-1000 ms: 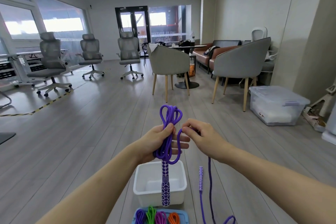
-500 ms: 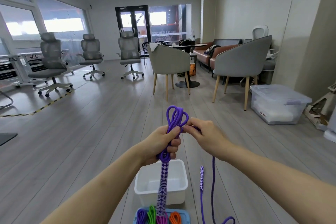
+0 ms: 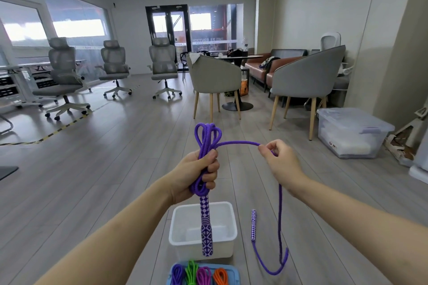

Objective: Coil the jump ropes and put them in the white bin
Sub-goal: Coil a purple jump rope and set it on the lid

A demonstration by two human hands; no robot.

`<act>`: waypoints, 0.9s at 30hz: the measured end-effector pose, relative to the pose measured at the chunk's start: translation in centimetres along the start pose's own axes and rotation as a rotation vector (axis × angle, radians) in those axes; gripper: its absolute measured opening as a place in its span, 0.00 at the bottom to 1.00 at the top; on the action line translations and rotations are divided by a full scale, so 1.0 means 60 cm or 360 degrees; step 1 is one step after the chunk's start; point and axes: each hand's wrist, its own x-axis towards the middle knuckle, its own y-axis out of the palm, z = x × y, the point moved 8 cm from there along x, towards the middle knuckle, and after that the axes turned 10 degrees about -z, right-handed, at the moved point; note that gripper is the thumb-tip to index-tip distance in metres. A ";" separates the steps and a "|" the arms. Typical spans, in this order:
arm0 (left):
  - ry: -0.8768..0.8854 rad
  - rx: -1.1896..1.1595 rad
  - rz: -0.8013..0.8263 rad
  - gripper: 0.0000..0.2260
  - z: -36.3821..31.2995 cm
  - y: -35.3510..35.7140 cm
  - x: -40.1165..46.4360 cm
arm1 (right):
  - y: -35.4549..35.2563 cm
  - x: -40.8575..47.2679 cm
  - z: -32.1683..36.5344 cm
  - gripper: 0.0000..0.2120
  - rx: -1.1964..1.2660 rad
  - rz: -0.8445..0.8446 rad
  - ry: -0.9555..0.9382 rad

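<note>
My left hand (image 3: 196, 174) grips a bundle of purple jump rope (image 3: 206, 137) with loops sticking up above the fist. One patterned purple-and-white handle (image 3: 206, 227) hangs down from that fist over the white bin (image 3: 228, 216). My right hand (image 3: 279, 159) pinches the free strand off to the right, stretched level from the bundle. The strand drops from that hand, curves near the floor and ends in the second handle (image 3: 253, 224), beside the bin. The bin stands on the floor and looks empty.
A blue tray (image 3: 234, 272) at the bottom edge holds several coiled ropes in purple, green, magenta and orange. A lidded clear storage box (image 3: 352, 132) sits at the right. Grey armchairs (image 3: 305, 76) and office chairs (image 3: 62, 69) stand farther back on the wooden floor.
My right hand has pulled the free strand away to the right, from touching the bundle to a clear gap. The left hand holds the bundle steady.
</note>
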 end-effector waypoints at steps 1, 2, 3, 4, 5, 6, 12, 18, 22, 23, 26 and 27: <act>0.0016 -0.0003 -0.0027 0.06 0.004 0.003 0.003 | 0.008 -0.004 -0.003 0.06 0.0067 -0.0029 0.0096; 0.0031 0.0008 -0.0057 0.06 0.009 0.005 0.007 | 0.018 -0.010 -0.006 0.04 0.0147 -0.0045 0.0201; 0.0051 0.0028 -0.0096 0.07 0.014 0.008 0.012 | 0.027 -0.019 -0.004 0.06 0.0230 -0.0052 0.0288; 0.0077 0.0053 -0.0142 0.07 0.017 0.009 0.017 | 0.036 -0.027 -0.002 0.09 0.0320 -0.0057 0.0349; 0.0108 0.0087 -0.0192 0.07 0.021 0.010 0.022 | 0.044 -0.034 0.003 0.10 0.0400 -0.0051 0.0378; 0.0142 0.0120 -0.0237 0.07 0.023 0.011 0.026 | 0.050 -0.042 0.011 0.11 0.0476 -0.0046 0.0384; 0.0307 0.0179 -0.0393 0.09 0.029 0.021 0.040 | 0.065 -0.073 0.046 0.04 0.0771 -0.0053 0.0322; 0.0382 0.0294 -0.0525 0.09 0.034 0.019 0.046 | 0.094 -0.081 0.057 0.09 0.0798 0.0114 0.0348; 0.0331 0.0254 -0.0596 0.09 0.043 0.006 0.047 | 0.104 -0.082 0.057 0.07 0.0693 0.0220 0.0293; 0.0314 0.0206 -0.0620 0.09 0.044 0.004 0.048 | 0.105 -0.081 0.053 0.03 0.0687 0.0207 0.0311; 0.0278 0.0068 -0.0749 0.11 0.042 -0.010 0.049 | 0.116 -0.089 0.045 0.08 0.0803 0.0246 0.0503; 0.0280 0.0008 -0.0792 0.10 0.041 -0.020 0.051 | 0.122 -0.096 0.048 0.08 0.0802 0.0312 0.0528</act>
